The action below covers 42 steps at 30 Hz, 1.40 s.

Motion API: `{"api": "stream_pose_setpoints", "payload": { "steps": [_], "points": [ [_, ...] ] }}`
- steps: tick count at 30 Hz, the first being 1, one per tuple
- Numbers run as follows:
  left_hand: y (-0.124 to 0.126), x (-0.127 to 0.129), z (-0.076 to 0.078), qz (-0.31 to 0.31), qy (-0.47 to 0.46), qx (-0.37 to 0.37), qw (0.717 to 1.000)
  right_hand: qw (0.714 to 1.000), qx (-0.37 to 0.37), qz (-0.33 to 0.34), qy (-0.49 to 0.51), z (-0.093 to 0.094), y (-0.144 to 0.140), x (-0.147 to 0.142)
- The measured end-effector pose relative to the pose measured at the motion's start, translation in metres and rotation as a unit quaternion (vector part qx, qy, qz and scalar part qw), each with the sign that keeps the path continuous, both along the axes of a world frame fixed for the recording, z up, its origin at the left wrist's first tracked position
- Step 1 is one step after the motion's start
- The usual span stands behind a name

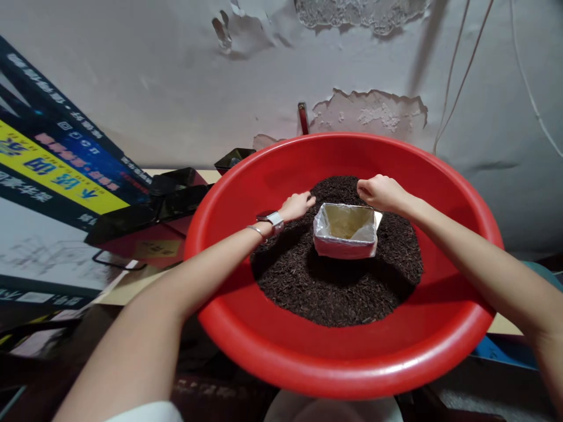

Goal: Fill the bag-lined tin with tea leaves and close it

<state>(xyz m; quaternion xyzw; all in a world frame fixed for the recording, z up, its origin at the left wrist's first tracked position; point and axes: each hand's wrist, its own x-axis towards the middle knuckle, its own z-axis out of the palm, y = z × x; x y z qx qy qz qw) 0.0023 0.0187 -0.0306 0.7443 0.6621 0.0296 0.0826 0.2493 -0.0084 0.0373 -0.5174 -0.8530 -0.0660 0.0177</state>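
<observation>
A small open box (345,249) with a crinkled, shiny lining stands in a heap of dark, dry, leaf-like bits (334,299), probably loose tea. The heap lies inside a large red basin (347,375). Just left of the box, my left hand (295,206) is over the heap with its fingers curled in; what they hold, if anything, is hidden. My right hand (382,192) is closed in a fist behind the box's right corner, and its contents do not show. A pale flap or card (378,218) sticks out at that corner. Neither hand visibly touches the box.
Dark and red containers (153,217) stand left of the basin, beside a large printed board (57,158). Behind rises a peeling white wall (176,76) with hanging cords (457,76). A pale round object (334,409) is below the basin's front rim.
</observation>
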Motion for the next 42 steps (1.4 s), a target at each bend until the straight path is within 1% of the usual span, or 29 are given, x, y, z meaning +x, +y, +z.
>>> {"api": "stream_pose_setpoints", "payload": {
  "steps": [2,4,6,7,9,10,11,13,17,20,28,36,38,42],
  "points": [
    [0.000,0.002,0.016,-0.010,-0.055,0.049,0.997,1.000,-0.004,-0.001,-0.004,0.000,0.000,0.000],
    [-0.007,0.008,0.031,-0.038,-0.152,0.112,0.981,1.000,-0.002,-0.005,-0.008,0.001,0.000,0.000],
    [-0.020,0.020,0.044,-0.089,-0.255,0.167,0.948,1.000,0.008,-0.015,-0.007,0.004,0.002,0.003],
    [-0.029,0.028,0.049,-0.117,-0.293,0.182,0.931,1.000,0.014,-0.022,-0.004,0.006,0.002,0.004],
    [-0.046,0.043,0.055,-0.165,-0.346,0.192,0.903,0.999,0.027,-0.036,0.004,0.011,0.004,0.008],
    [-0.053,0.050,0.056,-0.183,-0.362,0.186,0.895,0.999,0.032,-0.043,0.007,0.013,0.005,0.010],
    [-0.059,0.056,0.056,-0.198,-0.372,0.175,0.890,0.998,0.037,-0.048,0.009,0.015,0.005,0.011],
    [-0.067,0.065,0.054,-0.220,-0.376,0.143,0.889,0.998,0.043,-0.053,0.008,0.017,0.005,0.012],
    [-0.068,0.066,0.046,-0.236,-0.370,0.102,0.893,0.998,0.037,-0.051,-0.002,0.017,0.004,0.010],
    [-0.064,0.063,0.043,-0.238,-0.376,0.101,0.890,0.999,0.030,-0.044,-0.006,0.015,0.003,0.008],
    [-0.063,0.063,0.041,-0.249,-0.389,0.086,0.883,0.999,0.022,-0.034,-0.005,0.016,-0.002,0.004],
    [-0.059,0.062,0.035,-0.257,-0.401,0.081,0.876,0.999,0.021,-0.025,0.004,0.015,0.000,0.005],
    [-0.058,0.062,0.035,-0.256,-0.393,0.081,0.880,0.999,0.020,-0.026,0.006,0.015,0.000,0.005],
    [-0.059,0.060,0.037,-0.256,-0.352,0.073,0.897,0.999,0.020,-0.033,0.014,0.017,-0.002,0.006]
  ]
}}
